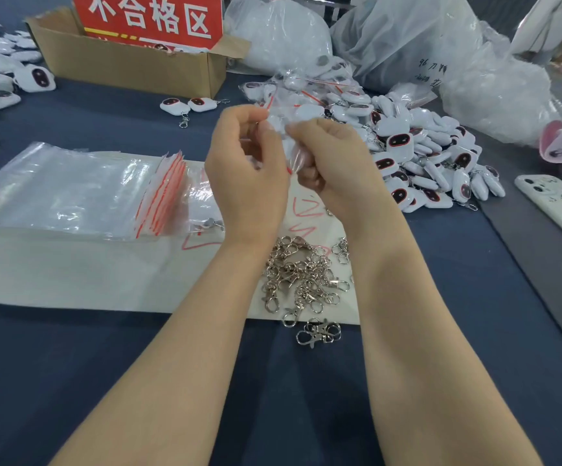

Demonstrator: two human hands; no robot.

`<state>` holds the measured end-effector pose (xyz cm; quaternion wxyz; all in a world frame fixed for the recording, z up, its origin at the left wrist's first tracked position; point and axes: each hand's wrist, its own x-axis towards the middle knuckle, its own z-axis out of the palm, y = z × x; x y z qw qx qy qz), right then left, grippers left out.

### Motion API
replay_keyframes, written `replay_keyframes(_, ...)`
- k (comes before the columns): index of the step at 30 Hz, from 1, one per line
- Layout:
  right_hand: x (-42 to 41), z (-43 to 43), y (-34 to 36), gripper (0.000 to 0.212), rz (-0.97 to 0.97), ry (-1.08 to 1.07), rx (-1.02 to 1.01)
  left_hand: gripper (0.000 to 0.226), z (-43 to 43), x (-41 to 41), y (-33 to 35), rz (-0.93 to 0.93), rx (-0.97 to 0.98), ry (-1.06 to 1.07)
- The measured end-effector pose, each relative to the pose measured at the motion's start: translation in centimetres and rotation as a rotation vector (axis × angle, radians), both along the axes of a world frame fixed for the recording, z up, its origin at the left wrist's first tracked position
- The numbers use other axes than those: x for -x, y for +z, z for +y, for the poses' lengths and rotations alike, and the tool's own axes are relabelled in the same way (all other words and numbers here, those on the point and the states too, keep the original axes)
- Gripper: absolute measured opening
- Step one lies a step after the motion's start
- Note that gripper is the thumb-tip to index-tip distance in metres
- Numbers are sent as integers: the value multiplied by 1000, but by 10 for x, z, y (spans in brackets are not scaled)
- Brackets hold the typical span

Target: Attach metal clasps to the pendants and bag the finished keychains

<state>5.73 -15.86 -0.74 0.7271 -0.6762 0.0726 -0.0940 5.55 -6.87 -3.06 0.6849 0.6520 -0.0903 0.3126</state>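
“Pendants — where do we have them?”

“Heaped on the blue table to our right, white with dark, red-eyed faces, and more lie along the far left edge. Behind our hands sits a pile of bagged keychains, and two loose keychains lie just in front of the cardboard box with its red sign.”

“And our hands?”

“Both raised over the middle of the table. Our left hand and right hand have their fingers curled, pinching one small zip bag between them, its red seal strip near the left thumb. The plastic is blurred; we think something white sits inside, but we cannot be sure.”

“The clasps?”

“Metal clasps lie in a tangled heap beneath our wrists, mostly on the white sheet, a few spilling onto the blue cloth.”

“What else do we see?”

“A stack of empty zip bags rests across the sheet's left part, a phone lies near the right edge, and big clear sacks stand at the back.”
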Motion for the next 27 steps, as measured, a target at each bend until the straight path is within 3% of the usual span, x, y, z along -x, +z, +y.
replay_keyframes(2,-2,2,-2,36,-35,-6,-112,7,0,1,2,8,87,-36)
replay_keyframes(5,-3,2,-4,32,-12,-135,37,24,0,0,-6,113,162,-134)
replay_keyframes(8,-4,-2,-1,33,-72,-145,-132,35,2,-6,-19,194,113,-154)
replay_keyframes(13,-2,-7,-3,26,-12,-112,-333,65,-3,-5,-33,181,-245,-414)
replay_keyframes(15,-1,-16,-3,28,28,-140,-289,81,-4,-5,-39,210,-439,-480)
replay_keyframes(17,2,-27,-3,35,104,-222,-36,87,-4,-6,-41,221,-627,-476)
replay_keyframes(19,3,-40,-10,31,212,-289,487,85,-4,-8,-43,210,-906,-394)
replay_keyframes(21,2,-49,-16,15,363,-266,913,64,-3,-11,-47,177,-1188,-262)
replay_keyframes(23,1,-51,-20,13,567,-214,1081,27,0,-11,-47,189,-1203,-119)
replay_keyframes(24,0,-51,-22,24,641,-190,1114,16,2,-11,-44,208,-1159,-55)
replay_keyframes(27,-3,-43,-30,42,643,-150,1232,17,2,-12,-43,272,-1177,27)
